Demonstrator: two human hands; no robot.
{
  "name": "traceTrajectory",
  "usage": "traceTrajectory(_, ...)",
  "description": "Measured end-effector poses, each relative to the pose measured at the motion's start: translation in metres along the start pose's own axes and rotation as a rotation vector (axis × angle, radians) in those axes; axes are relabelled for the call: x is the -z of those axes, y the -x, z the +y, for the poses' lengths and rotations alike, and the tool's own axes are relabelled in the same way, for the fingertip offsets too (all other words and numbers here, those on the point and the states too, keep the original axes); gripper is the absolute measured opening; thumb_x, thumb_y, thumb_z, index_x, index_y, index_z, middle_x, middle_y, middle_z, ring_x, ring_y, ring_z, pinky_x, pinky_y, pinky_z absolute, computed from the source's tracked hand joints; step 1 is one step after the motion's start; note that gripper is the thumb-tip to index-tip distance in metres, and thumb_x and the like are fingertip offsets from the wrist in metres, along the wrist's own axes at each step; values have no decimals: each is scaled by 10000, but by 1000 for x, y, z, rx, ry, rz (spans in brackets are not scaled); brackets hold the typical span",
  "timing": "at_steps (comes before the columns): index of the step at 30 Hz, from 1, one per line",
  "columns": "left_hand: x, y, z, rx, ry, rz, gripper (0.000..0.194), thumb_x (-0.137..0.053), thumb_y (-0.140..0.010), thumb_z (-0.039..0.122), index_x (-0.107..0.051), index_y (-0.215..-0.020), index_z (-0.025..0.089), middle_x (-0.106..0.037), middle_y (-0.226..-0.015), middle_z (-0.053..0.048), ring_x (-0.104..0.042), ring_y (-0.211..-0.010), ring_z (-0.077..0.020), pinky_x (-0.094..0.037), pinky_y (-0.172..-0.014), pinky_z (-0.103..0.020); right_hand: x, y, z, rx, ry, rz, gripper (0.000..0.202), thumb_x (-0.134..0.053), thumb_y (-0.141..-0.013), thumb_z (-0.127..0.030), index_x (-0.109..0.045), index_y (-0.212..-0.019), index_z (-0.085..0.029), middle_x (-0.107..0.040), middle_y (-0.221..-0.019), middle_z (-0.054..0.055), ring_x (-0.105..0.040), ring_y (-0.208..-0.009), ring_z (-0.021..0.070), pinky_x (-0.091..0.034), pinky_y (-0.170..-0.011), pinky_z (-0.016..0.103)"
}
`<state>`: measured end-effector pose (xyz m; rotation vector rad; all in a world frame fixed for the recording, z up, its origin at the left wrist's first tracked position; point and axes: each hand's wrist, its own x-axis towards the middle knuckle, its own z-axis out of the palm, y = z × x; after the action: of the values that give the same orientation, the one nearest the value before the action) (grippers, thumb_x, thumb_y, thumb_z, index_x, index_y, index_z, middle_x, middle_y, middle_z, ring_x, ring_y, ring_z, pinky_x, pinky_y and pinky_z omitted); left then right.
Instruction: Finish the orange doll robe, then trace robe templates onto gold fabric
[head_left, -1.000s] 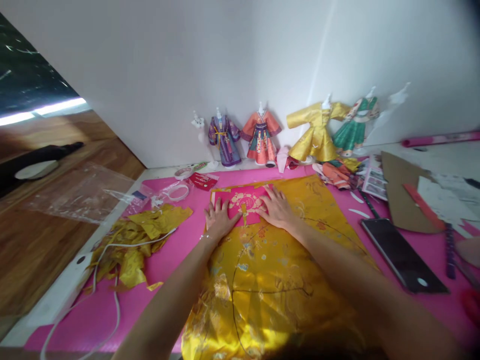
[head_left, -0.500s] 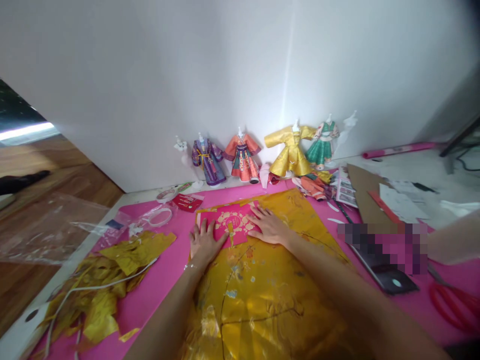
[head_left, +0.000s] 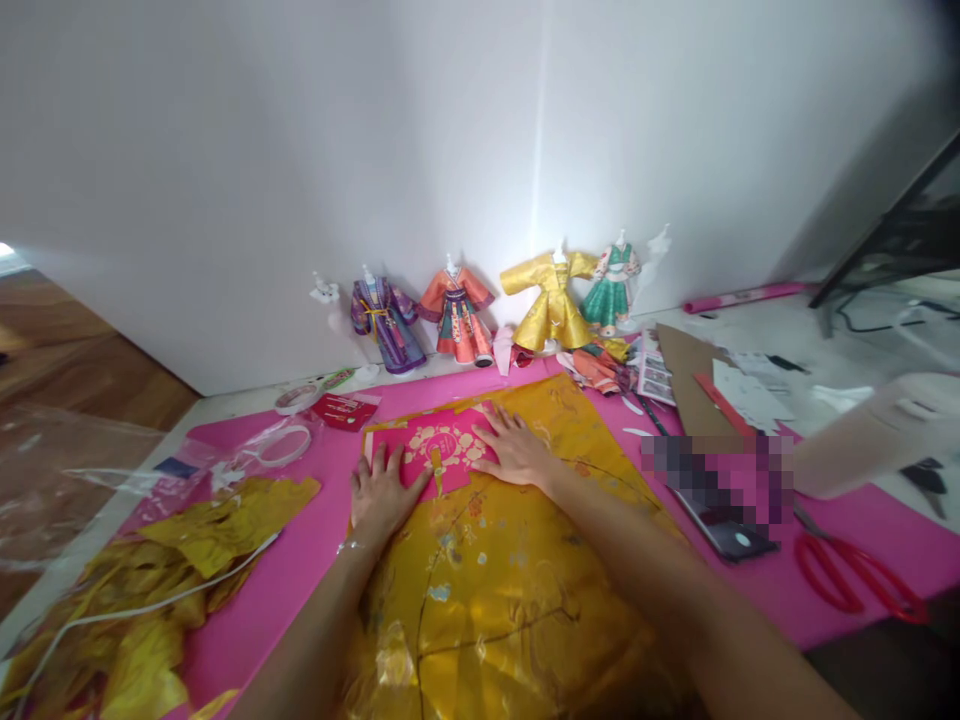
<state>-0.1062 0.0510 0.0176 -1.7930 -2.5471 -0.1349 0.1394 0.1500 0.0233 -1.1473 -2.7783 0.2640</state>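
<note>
A wide golden patterned cloth [head_left: 495, 590] lies spread over the pink mat [head_left: 262, 600]. Near its far left corner rests a pink card [head_left: 442, 445] with a pale floral print, a small yellow piece on its lower edge. My left hand [head_left: 381, 492] lies spread on the card's left part, fingers apart. On the card's right edge and the cloth beside it, my right hand [head_left: 516, 448] is flat with its fingers spread. Neither hand grasps anything.
Small dressed figures, one in a yellow gown [head_left: 553, 300], line the white wall. Crumpled yellow scraps [head_left: 217, 530] and clear plastic lie left. A dark phone [head_left: 724, 520], red-handled scissors [head_left: 855, 575] and a pale bottle [head_left: 870, 435] are at the right.
The whole view has shifted, so things appear further left and more of the bottle and scissors shows. Both hands stay spread on the card and cloth.
</note>
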Motion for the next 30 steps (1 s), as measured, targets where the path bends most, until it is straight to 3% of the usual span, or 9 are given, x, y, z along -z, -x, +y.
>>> traceTrajectory(16,2,12,1,-15,-8,6,795,-423,-891,694,-445,-1493,175,-350,-1594,-146,-276,-1445,-443,-236,-1169,-552,0,12,-5,-16,1,-6,813,-349,-926,-748,-363,-1551,-227,-149,-1661,139,-144,-1514,389,-218,-1185,567)
traceTrajectory(30,6,41,3,-23,2,15,784,-410,-902,697,-457,-1488,180,-369,-1584,-140,-282,-1445,-434,-251,-1161,-552,-5,38,-16,-18,-14,10,833,-343,-910,-775,-370,-1548,-239,-115,-1667,138,-157,-1505,414,-228,-1174,584)
